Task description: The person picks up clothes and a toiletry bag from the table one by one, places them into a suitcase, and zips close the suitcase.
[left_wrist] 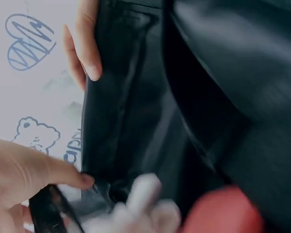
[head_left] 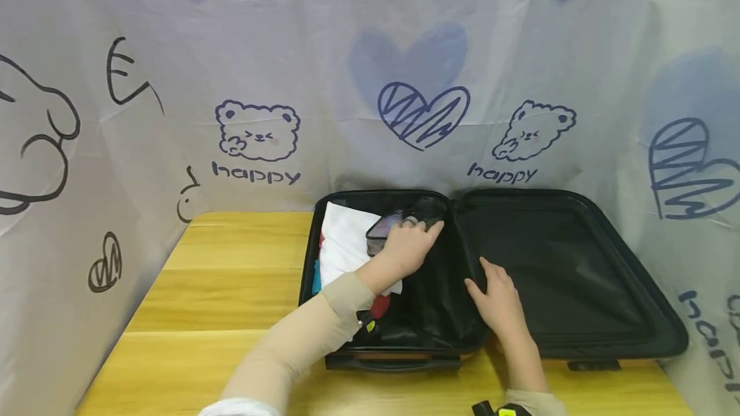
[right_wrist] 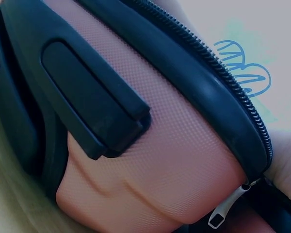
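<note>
An open suitcase (head_left: 445,313) with a black lining lies on the wooden table. My left hand (head_left: 407,250) reaches into its left half and holds a black-edged, partly clear pouch (head_left: 377,246) near the back. In the left wrist view, the pouch's black edge (left_wrist: 46,206) shows between thumb and fingers. White folded cloth (head_left: 347,236) lies beside the pouch, with a red item (head_left: 379,307) nearer the front. My right hand (head_left: 502,297) rests at the edge where the suitcase halves meet, its fingers (left_wrist: 87,43) fairly straight.
The other suitcase half (head_left: 555,275) lies spread to the right. Its pinkish outer shell (right_wrist: 184,155), black latch (right_wrist: 97,97) and zipper pull (right_wrist: 228,208) show close up in the right wrist view. A printed curtain (head_left: 324,69) hangs behind the table (head_left: 220,287).
</note>
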`<act>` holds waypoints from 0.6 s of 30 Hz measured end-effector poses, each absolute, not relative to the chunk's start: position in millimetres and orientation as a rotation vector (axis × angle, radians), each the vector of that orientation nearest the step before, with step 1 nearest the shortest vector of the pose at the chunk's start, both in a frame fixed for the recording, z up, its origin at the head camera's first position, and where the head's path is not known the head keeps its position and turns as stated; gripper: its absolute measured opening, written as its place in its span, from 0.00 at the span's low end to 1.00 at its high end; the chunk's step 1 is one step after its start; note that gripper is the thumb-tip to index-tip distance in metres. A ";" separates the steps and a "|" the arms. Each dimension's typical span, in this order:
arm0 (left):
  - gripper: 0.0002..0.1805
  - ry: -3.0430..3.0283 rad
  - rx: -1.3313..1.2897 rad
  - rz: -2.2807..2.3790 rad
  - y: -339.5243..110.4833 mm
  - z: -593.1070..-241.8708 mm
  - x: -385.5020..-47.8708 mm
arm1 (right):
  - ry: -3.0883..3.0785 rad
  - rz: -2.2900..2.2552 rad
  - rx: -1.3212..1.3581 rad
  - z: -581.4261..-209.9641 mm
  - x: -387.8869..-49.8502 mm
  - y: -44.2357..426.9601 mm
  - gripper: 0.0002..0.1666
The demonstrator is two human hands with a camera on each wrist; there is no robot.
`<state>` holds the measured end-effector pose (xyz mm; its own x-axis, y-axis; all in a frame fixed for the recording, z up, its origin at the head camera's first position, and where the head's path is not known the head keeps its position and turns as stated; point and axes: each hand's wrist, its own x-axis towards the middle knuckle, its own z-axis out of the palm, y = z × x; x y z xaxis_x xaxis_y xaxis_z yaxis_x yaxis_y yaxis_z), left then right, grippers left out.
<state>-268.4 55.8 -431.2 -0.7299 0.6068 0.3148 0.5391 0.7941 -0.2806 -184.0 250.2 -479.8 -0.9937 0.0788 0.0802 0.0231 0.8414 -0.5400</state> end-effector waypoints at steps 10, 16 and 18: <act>0.38 -2.496 -1.197 0.284 4.4 -424.6 -271.9 | -2.917 0.866 -0.081 -480.2 -181.6 248.2 0.39; 0.21 -2.440 -0.947 0.214 -1.3 -421.1 -276.9 | -2.922 0.869 -0.083 -478.6 -183.3 248.8 0.39; 0.18 -2.408 -0.885 0.183 0.3 -422.4 -277.7 | -2.921 0.869 -0.080 -478.8 -183.9 249.0 0.39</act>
<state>-277.7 0.3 -422.4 -0.6242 0.6319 0.4595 0.5550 0.7726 -0.3085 -183.9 249.0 -478.8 -0.9943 0.0769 0.0739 0.0240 0.8366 -0.5472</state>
